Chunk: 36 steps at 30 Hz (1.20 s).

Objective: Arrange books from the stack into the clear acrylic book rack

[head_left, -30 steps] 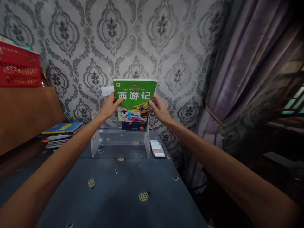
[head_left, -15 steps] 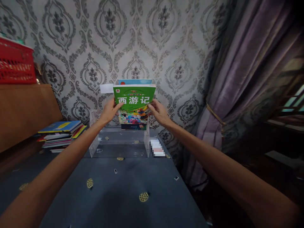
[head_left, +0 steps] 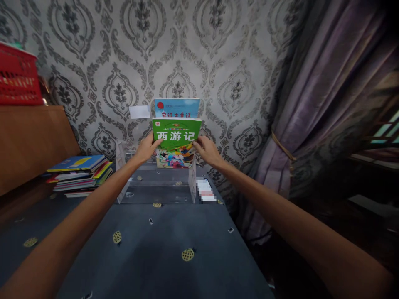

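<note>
A green picture book (head_left: 177, 147) with large white characters stands nearly upright between my hands. My left hand (head_left: 146, 148) grips its left edge, thumb on the cover. On its right edge my right hand (head_left: 208, 150) is closed, with the thumb at the front and the other fingers partly hidden behind. Behind it a light-blue book (head_left: 176, 109) shows only its top part. Both books are at the right side of a clear stepped acrylic rack (head_left: 156, 193), whose lower steps hold nothing. The green book's bottom edge is at one of the upper steps; whether it touches cannot be made out.
A pile of books (head_left: 81, 172) lies on the dark tablecloth (head_left: 149, 265) at left, beside a wooden cabinet (head_left: 31, 145) bearing a red basket (head_left: 18, 79). Right of the rack is a blurred-out flat item (head_left: 206, 191). A purple curtain (head_left: 280, 158) hangs past the table's right edge.
The green book has come down in both hands, uncovering more of the light-blue book behind it and covering the dark lower strip that showed beneath. The view has shifted slightly.
</note>
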{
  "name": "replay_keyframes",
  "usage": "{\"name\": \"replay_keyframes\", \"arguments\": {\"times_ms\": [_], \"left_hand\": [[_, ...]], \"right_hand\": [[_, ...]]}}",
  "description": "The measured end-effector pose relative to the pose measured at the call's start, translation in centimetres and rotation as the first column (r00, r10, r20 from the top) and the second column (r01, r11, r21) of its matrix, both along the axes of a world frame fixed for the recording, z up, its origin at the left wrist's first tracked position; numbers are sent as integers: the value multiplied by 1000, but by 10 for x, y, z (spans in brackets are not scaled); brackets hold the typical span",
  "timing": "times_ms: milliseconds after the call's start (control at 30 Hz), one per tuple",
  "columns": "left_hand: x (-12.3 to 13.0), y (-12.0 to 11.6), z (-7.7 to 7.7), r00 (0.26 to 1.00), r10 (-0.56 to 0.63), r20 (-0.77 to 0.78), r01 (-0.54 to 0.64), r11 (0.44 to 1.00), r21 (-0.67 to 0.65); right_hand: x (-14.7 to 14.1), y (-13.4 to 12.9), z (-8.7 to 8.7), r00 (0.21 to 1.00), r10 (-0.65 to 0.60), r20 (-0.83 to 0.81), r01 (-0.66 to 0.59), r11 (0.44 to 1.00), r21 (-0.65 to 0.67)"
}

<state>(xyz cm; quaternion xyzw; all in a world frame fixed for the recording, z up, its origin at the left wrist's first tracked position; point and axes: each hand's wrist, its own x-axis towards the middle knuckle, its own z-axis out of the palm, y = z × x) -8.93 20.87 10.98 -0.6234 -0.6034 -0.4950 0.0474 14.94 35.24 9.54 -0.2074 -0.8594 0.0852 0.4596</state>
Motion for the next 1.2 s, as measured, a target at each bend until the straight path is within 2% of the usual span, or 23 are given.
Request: {"name": "replay_keyframes", "arguments": {"times_ms": [100, 167, 267, 367, 500, 633, 967, 1200], "left_hand": [[3, -2, -1, 998, 31, -60, -34, 999, -38], [7, -4, -1, 982, 117, -148, -124, 992, -38], [13, -6, -1, 920, 289, -264, -320, 944, -79], [21, -7, -3, 890, 351, -290, -410, 895, -175], [26, -6, -8, 906, 335, -259, -393, 892, -222], [27, -4, -9, 921, 311, -235, -364, 903, -228], [25, 3, -7, 932, 306, -193, -352, 893, -281], [20, 2, -11, 946, 271, -178, -311, 914, -259]], "right_hand": [[2, 2, -4, 999, -38, 38, 38, 999, 11], [2, 2, -5, 998, -44, 40, 44, 999, 5], [2, 1, -8, 998, -67, 7, 67, 997, -27], [2, -1, -13, 994, -79, -71, 72, 993, -94], [0, -1, -19, 988, -30, -153, 12, 993, -117], [-5, -1, -20, 984, 58, -168, -79, 989, -124], [-12, -2, -20, 982, -21, -186, -3, 992, -130], [-10, -6, -18, 982, -1, -191, -27, 990, -141]]}}
